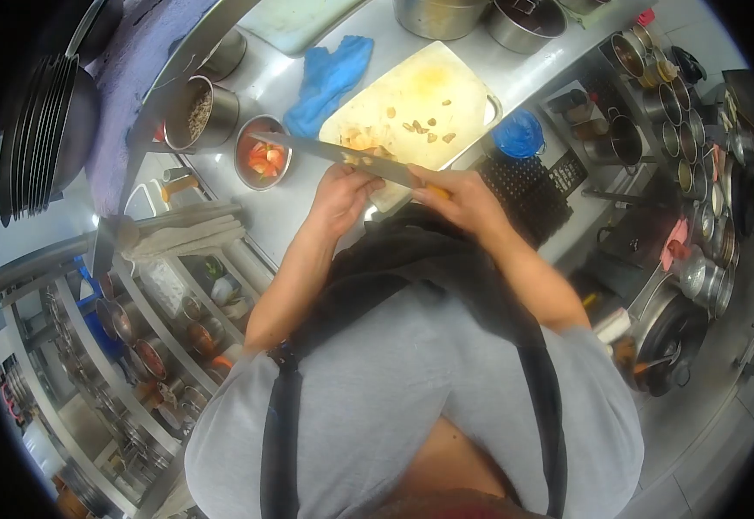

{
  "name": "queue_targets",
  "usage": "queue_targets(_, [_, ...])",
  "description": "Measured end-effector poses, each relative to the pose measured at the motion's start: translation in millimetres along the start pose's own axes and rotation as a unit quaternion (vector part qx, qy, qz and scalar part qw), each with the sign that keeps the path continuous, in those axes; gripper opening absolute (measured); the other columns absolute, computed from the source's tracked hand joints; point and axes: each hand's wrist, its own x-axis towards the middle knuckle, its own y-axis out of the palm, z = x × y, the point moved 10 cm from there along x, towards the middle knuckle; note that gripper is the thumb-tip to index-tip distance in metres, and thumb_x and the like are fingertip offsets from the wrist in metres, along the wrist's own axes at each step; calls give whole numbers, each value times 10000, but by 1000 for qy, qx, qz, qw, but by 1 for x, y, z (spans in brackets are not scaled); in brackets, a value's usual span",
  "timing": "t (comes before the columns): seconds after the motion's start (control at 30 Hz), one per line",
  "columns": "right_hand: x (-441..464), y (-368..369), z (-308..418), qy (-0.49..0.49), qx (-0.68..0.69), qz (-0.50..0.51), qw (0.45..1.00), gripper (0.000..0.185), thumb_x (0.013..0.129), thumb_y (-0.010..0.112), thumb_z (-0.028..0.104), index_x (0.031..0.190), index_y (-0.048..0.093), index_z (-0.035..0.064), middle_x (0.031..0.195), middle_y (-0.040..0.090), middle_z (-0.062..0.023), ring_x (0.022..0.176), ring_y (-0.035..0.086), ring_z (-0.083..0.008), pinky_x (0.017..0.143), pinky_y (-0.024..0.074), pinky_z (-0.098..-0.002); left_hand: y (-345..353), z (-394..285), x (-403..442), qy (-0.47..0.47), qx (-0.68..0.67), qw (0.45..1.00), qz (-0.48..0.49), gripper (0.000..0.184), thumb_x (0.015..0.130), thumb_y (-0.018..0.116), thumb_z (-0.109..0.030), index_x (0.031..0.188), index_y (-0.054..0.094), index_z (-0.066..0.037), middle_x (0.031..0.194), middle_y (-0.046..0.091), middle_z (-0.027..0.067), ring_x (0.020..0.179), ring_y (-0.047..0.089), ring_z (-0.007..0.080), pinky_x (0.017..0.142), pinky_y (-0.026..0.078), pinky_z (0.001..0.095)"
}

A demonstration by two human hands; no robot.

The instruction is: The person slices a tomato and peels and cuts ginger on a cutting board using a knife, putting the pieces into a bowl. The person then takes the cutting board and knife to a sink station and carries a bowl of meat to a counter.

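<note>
My right hand (457,197) is closed round the handle of a large knife (335,154), whose blade points left over the near edge of a cutting board (411,80). Against the blade's near side, my left hand (342,197) has its fingers bent together; what they hold, if anything, is hidden. Small pale pieces (358,161) lie along the blade. Brown pieces (420,128) are scattered on the yellowish board. Left of the knife tip stands a metal bowl (243,164) with red and pale chunks (268,159) in it.
A blue cloth (332,78) lies left of the board. Metal pots (200,112) stand at the left, and more pots (526,24) stand at the back. A blue container (518,133) sits right of the board. Stacked pans (48,138) are at the far left.
</note>
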Motion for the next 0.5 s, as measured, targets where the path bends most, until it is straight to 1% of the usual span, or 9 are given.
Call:
queue_targets(0.03, [4,5,2,-1,-7,11,1000,387,842,723,241,1173,647,56,1009,684,-192,921,682,-328,801,522,-361,-1,-1,0,14,-18,1000,-16,318,921,561,-11,1228,509,55,1183,593,135,1055,593,228,890,480,359])
queue_targets(0.07, [6,7,0,-1,-4,12,1000,387,842,723,241,1173,647,56,1009,684,-192,921,682,-328,801,522,-361,-4,-3,-1,30,-37,998,-33,324,917,561,6,1233,507,55,1182,592,139,1053,592,233,888,480,365])
queue_targets(0.13, [8,7,6,-50,-13,-7,999,390,840,723,243,1175,645,61,1004,684,-191,921,674,-344,798,524,-374,-7,-3,0,30,-32,998,-38,325,914,558,19,1233,506,55,1180,592,143,1051,593,240,888,480,369])
queue_targets(0.2, [9,9,4,-40,-9,1,999,388,837,725,242,1172,649,63,1010,683,-191,929,674,-341,802,524,-372,-10,-2,1,31,-29,998,-40,328,912,556,33,1234,504,55,1179,591,147,1049,593,247,888,481,373])
queue_targets(0.3, [6,10,-11,-27,-10,-1,1000,376,837,726,247,1161,661,67,1025,683,-191,948,675,-334,813,524,-369,-14,1,2,32,-24,999,-32,326,913,563,8,1233,510,49,1175,597,145,1047,593,230,877,476,347])
queue_targets(0.37, [4,2,-22,-28,-14,-10,999,367,840,723,254,1153,669,70,1034,683,-191,960,675,-329,819,523,-368,-6,1,2,7,25,1000,17,328,916,565,-19,1236,520,41,1175,606,139,1041,595,207,858,470,313])
queue_targets(0.43, [-5,-4,-61,107,-48,33,993,375,862,702,291,1158,672,64,1059,685,-194,981,684,-292,848,514,-349,-3,1,-2,1,10,1000,27,331,915,566,-27,1235,524,45,1175,609,135,1036,596,197,853,467,303])
queue_targets(0.47, [-10,-10,-70,105,-48,34,993,375,862,702,291,1158,672,64,1059,685,-194,981,684,-292,848,514,-349,0,0,-3,-4,-4,999,38,335,913,566,-35,1235,528,48,1176,613,131,1031,597,187,847,464,294])
queue_targets(0.5, [-19,-18,-89,141,-37,23,989,390,872,690,310,1168,665,57,1066,686,-196,988,684,-272,861,505,-339,-1,-2,-4,-2,-5,999,37,335,913,566,-35,1235,528,48,1176,613,131,1031,597,187,847,464,294])
